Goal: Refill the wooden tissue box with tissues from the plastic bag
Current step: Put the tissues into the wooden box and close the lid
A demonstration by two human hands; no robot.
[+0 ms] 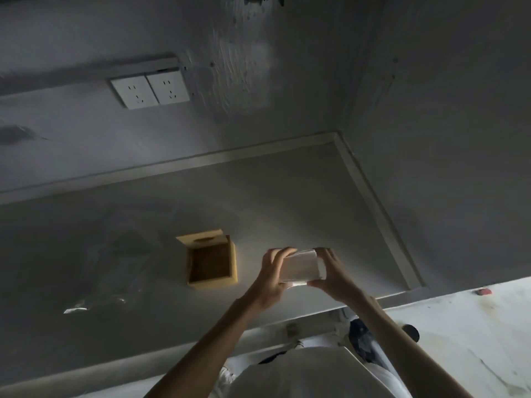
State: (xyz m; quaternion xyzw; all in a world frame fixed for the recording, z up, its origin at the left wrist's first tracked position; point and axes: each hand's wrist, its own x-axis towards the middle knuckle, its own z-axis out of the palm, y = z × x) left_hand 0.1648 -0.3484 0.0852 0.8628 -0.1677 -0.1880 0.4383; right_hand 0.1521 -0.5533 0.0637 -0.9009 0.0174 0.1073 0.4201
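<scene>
Dim room, grey table point(287, 196) set into a wall corner. Head view looks steeply down.

Wooden tissue box point(211, 264) sits on the table left of the hands, open, interior dark and apparently bare. Its lid point(201, 238), with an oval slot, stands propped at the far edge of the box.

Both hands raised just right of the box, above the table surface. Left hand point(273, 278) and right hand point(330, 275) hold a pale stack of tissues point(303, 267) between them; the stack looks wrapped in thin clear film, glinting along its near edge. Left grip: fingers curled over the far left corner, thumb under the near side, grasping the stack. Right grip: fingers spread along the right end, thumb on the near lower corner, also grasping the stack. Stack is clear of the box, not touching it.

Clear plastic bag point(115, 271) lies crumpled and flat on the table well left of the box, hard to make out apart from a few bright creases near its front edge.

Double wall socket point(150, 90) on the wall behind, upper left. Rough patched plaster to its right.

Below the table edge: person's pale top and a light, stained floor point(459, 326)
</scene>
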